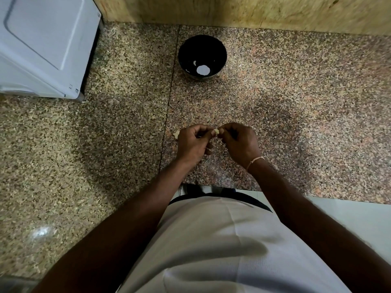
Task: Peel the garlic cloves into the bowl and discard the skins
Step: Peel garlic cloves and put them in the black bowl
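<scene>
- Head view: left hand (193, 142) and right hand (241, 142) together over speckled counter (296, 115), fingers of both curled, pinching one pale garlic clove (216, 132) between them.
- Black bowl (220, 49) farther back, well apart.
- White appliance (42, 45) far left.

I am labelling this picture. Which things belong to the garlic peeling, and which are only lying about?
For the job: clove, pinched between left hand and right hand; black bowl; pale scrap beside the left hand, perhaps skin.

Lying about: white appliance; wristband.
</scene>
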Demonstrator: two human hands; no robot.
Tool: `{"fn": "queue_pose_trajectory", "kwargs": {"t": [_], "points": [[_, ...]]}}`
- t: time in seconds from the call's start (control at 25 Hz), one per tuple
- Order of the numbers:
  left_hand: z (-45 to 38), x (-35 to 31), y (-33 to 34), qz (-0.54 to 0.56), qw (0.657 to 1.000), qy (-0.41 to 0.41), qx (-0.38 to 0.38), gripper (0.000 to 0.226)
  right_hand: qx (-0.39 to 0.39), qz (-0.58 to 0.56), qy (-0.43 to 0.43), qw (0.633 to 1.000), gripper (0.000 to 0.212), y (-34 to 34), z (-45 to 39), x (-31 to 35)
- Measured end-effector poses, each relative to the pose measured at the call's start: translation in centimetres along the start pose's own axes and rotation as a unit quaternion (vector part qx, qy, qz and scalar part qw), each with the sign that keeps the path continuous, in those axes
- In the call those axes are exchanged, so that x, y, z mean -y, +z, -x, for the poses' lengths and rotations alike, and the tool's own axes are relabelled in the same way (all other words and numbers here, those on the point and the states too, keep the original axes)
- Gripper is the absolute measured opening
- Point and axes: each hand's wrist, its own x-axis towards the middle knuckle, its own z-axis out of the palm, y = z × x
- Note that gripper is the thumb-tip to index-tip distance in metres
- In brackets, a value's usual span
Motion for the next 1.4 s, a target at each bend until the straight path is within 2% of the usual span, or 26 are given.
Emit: {"fn": "queue_pose_trajectory", "kwargs": {"t": [0.4, 0.8, 1.04, 1.2, 1.4], "points": [[-0.6, 0.2, -0.2, 0.008, 0.999, -0.014, 0.034, 0.009, 0.032, 0.035, -0.045, 0.998, 0.018, 0.1, -0.4, -0.1], [-0.8, 0.3, -0.5, -0.007, 0.999, -0.017, 0.042, 0.012, 0.031, 0.094, -0.111, 0.989, 0.012, 0.8, -1.4, -0.7], [-0.7, 0.6, -0.7, -0.007, 0.999, -0.014, 0.051, 0.013, 0.03, 0.091, -0.088, 0.991, 0.014, 1.1, -2.3, -0.7], [-0.7, 0.9, -0.9, 0.006, 0.999, -0.037, 0.023, 0.011, 0.039, 0.108, -0.075, 0.99, 0.015, 0.8, -2.7, -0.8], [-1.0, 0.9, -1.2, -0.019, 0.999, -0.024, -0.009, 0.013, 0.039, 0.106, -0.065, 0.991, 0.01, 0.8, -2.1, -0.5]]}}
